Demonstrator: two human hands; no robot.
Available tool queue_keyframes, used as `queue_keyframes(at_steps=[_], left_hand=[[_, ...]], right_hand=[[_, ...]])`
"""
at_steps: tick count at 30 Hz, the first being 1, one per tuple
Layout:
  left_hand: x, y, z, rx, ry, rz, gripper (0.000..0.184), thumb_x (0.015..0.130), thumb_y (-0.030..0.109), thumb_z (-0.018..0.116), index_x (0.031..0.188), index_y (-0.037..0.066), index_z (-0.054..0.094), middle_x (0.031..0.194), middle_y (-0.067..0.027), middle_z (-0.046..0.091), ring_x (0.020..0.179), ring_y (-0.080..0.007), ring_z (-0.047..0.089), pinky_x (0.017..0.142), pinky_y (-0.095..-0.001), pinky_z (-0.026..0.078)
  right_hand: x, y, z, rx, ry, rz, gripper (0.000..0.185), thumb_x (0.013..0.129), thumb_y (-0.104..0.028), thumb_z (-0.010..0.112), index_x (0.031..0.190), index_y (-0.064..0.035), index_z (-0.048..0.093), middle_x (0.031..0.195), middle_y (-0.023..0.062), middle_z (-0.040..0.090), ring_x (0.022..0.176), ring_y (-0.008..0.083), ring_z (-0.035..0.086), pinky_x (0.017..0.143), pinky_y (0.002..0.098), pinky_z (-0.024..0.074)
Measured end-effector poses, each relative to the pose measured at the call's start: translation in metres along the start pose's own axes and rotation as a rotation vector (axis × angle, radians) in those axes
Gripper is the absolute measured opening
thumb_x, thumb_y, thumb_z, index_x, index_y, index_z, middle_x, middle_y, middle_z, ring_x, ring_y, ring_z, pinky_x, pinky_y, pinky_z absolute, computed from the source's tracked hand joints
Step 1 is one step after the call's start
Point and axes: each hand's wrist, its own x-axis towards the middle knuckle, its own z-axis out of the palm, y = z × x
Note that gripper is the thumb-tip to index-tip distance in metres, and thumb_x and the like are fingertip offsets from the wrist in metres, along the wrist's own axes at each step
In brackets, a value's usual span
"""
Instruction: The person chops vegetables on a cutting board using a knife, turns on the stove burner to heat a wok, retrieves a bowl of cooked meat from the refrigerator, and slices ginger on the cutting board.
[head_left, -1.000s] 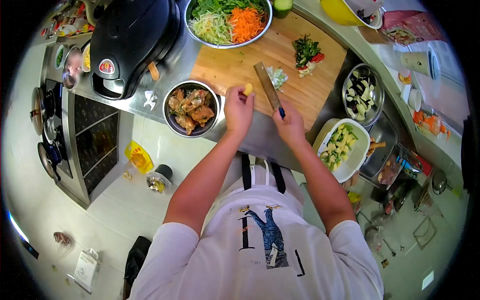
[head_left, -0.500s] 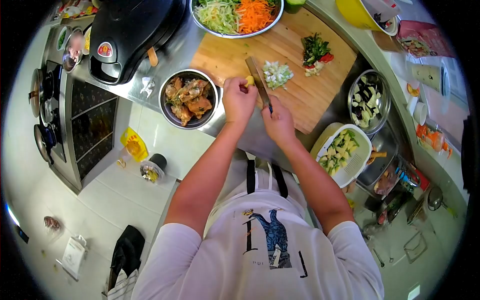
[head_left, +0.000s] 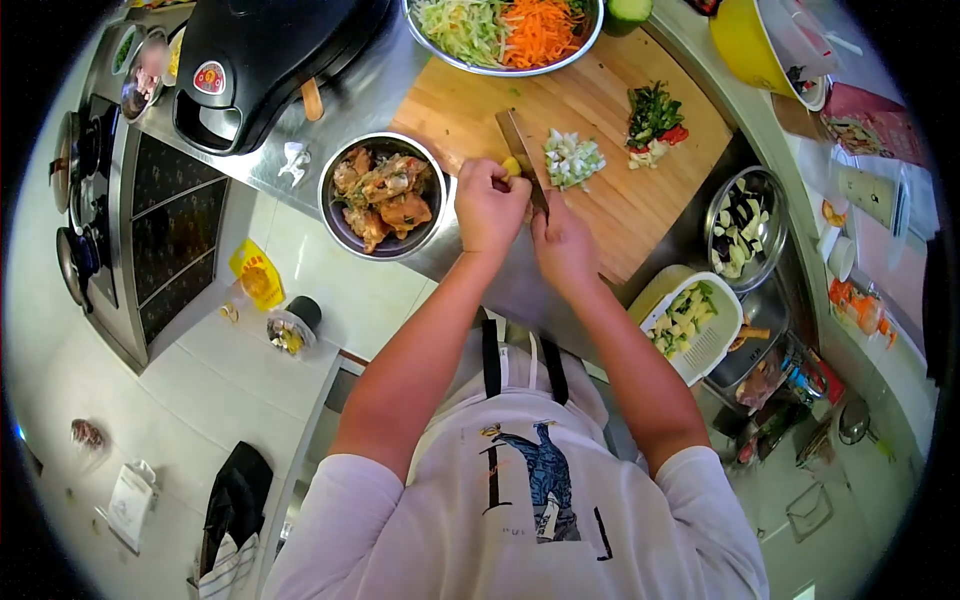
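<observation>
Over the near left part of the wooden cutting board, my left hand pinches a small yellow piece of ginger. My right hand is closed around the handle of a kitchen knife. Its blade points away from me and lies right beside the ginger; whether the edge touches it I cannot tell. Just right of the blade is a pile of chopped white onion. Farther right on the board are chopped green and red peppers with some minced pale bits.
A steel bowl of marinated meat pieces stands left of my hands. Shredded vegetables fill a bowl at the back. To the right are a bowl of cut eggplant and a white basket. A black electric griddle sits back left.
The whole view has shifted a little, so the board and bowls appear farther right. Both hands keep their holds, with the knife still against or close beside the ginger.
</observation>
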Motion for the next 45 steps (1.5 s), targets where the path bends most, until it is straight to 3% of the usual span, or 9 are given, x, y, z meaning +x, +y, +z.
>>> queue_keyframes(at_steps=[6, 12, 18, 24, 26, 33, 45], left_hand=[[0.007, 0.002, 0.001, 0.048, -0.022, -0.026, 0.017, 0.067, 0.008, 0.067, 0.071, 0.000, 0.053, 0.079, -0.0127, 0.054, 0.058, -0.0247, 0.057, 0.057, -0.0327, 0.049], [0.002, 0.000, 0.000, 0.034, -0.023, -0.035, 0.016, 0.067, 0.007, 0.067, 0.070, 0.000, 0.053, 0.078, -0.0122, 0.054, 0.058, -0.0242, 0.057, 0.057, -0.0326, 0.048], [-0.001, 0.002, -0.003, -0.009, -0.023, -0.056, 0.015, 0.067, 0.006, 0.067, 0.071, 0.000, 0.054, 0.077, -0.0121, 0.055, 0.060, -0.0228, 0.058, 0.057, -0.0316, 0.049], [0.002, 0.000, -0.003, 0.003, -0.029, -0.012, 0.015, 0.067, 0.006, 0.067, 0.072, 0.000, 0.054, 0.078, -0.0124, 0.054, 0.057, -0.0230, 0.058, 0.055, -0.0316, 0.049], [0.003, -0.001, -0.003, -0.035, -0.040, -0.054, 0.016, 0.067, 0.006, 0.068, 0.071, 0.000, 0.054, 0.079, -0.0124, 0.054, 0.057, -0.0232, 0.058, 0.056, -0.0319, 0.049], [0.004, -0.004, -0.002, 0.018, -0.047, -0.033, 0.016, 0.066, 0.005, 0.067, 0.071, 0.000, 0.053, 0.077, -0.0116, 0.054, 0.057, -0.0227, 0.057, 0.055, -0.0318, 0.048], [0.005, -0.003, -0.006, -0.019, -0.051, -0.026, 0.018, 0.067, 0.006, 0.069, 0.072, 0.000, 0.053, 0.075, -0.0114, 0.054, 0.059, -0.0210, 0.057, 0.057, -0.0307, 0.048]], right_hand=[[0.000, 0.008, -0.004, 0.143, 0.085, -0.109, 0.019, 0.089, -0.013, 0.050, 0.105, -0.0041, 0.053, 0.078, 0.0255, 0.059, 0.076, 0.0437, 0.058, 0.064, 0.0515, 0.0448], [-0.002, 0.005, -0.015, 0.031, -0.031, -0.060, 0.019, 0.087, -0.012, 0.052, 0.105, -0.0042, 0.053, 0.078, 0.0253, 0.059, 0.077, 0.0432, 0.059, 0.064, 0.0505, 0.0449], [0.002, 0.016, 0.008, 0.122, 0.096, -0.132, 0.019, 0.088, -0.013, 0.053, 0.105, -0.0053, 0.053, 0.076, 0.0241, 0.059, 0.074, 0.0435, 0.058, 0.062, 0.0507, 0.0440], [-0.009, 0.000, -0.026, 0.118, -0.013, -0.055, 0.019, 0.087, -0.014, 0.054, 0.104, -0.0054, 0.053, 0.074, 0.0240, 0.059, 0.073, 0.0439, 0.058, 0.062, 0.0519, 0.0437], [-0.002, -0.006, -0.022, -0.012, -0.043, 0.009, 0.019, 0.088, -0.016, 0.054, 0.104, -0.0061, 0.053, 0.075, 0.0243, 0.059, 0.073, 0.0438, 0.058, 0.062, 0.0515, 0.0436], [0.008, 0.009, -0.008, 0.102, 0.014, -0.085, 0.017, 0.088, -0.016, 0.053, 0.103, -0.0068, 0.053, 0.074, 0.0245, 0.058, 0.074, 0.0436, 0.058, 0.062, 0.0506, 0.0437], [-0.004, -0.003, -0.036, 0.131, -0.103, -0.022, 0.014, 0.088, -0.015, 0.053, 0.097, -0.0046, 0.052, 0.069, 0.0241, 0.055, 0.069, 0.0438, 0.056, 0.059, 0.0485, 0.0433]])
